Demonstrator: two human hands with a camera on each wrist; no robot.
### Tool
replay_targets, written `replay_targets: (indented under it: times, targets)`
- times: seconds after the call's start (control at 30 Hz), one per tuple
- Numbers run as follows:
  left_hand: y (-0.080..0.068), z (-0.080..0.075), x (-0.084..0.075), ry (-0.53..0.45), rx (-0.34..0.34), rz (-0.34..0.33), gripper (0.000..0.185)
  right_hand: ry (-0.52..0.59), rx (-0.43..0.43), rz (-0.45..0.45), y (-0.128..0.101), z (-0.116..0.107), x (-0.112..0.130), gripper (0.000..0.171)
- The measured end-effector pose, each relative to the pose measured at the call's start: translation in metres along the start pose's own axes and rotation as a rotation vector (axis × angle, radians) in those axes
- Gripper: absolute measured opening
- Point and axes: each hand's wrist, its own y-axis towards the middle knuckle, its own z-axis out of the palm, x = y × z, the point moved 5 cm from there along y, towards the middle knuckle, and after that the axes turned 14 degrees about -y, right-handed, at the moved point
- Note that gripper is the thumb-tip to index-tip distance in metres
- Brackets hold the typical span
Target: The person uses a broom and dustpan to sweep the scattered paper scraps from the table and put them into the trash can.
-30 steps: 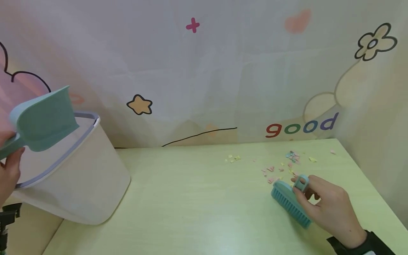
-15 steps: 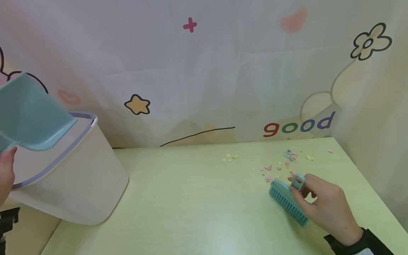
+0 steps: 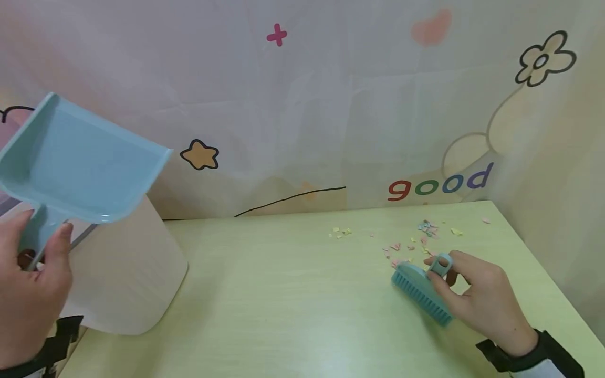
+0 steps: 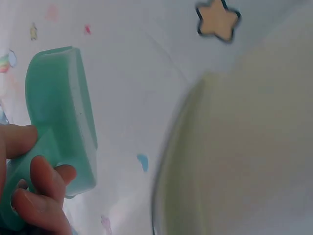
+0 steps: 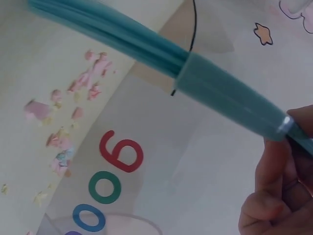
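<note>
Dustpan [image 3: 80, 157] above bin [image 3: 127, 283] rim

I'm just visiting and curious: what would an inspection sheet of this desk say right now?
Surface: pale green table, paper scraps scattered at its far right.
Job's things: teal dustpan held up above the white bin; teal brush resting on the table beside the scraps.
Clutter: nothing seen beyond the scraps.
Hands: left hand grips the dustpan handle; right hand holds the brush.
Cables: nothing seen.
Surroundings: cartoon-printed backdrop with a star, a flower and the word "good".
</note>
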Motion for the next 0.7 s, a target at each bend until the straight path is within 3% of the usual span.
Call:
replay_targets:
  times: [0.07, 0.2, 0.3, 0.37, 0.5, 0.7]
  targets:
    - [-0.005, 0.008, -0.013, 0.002, 0.055, 0.019, 0.053, 0.044, -0.011, 0.000, 0.006, -0.003, 0.000, 0.027]
    - [-0.016, 0.030, -0.038, -0.055, 0.073, 0.114, 0.063, 0.096, -0.033, 0.009, 0.024, -0.005, 0.003, 0.033]
    - [-0.028, 0.053, -0.044, -0.109, 0.123, 0.151, 0.066, 0.108, -0.062, 0.000, 0.038, -0.001, 0.005, 0.039]
    - [-0.039, 0.070, -0.045, -0.155, 0.191, 0.148, 0.058, 0.120, -0.063, -0.001, 0.047, 0.004, 0.006, 0.038]
    - [-0.065, 0.105, -0.044, -0.225, 0.347, 0.076, 0.031, 0.124, -0.038, 0.013, 0.064, 0.020, 0.006, 0.036]
    - [-0.106, 0.150, -0.043, -0.299, 0.544, -0.079, 0.027, 0.087, 0.028, 0.034, 0.081, 0.051, 0.005, 0.032]
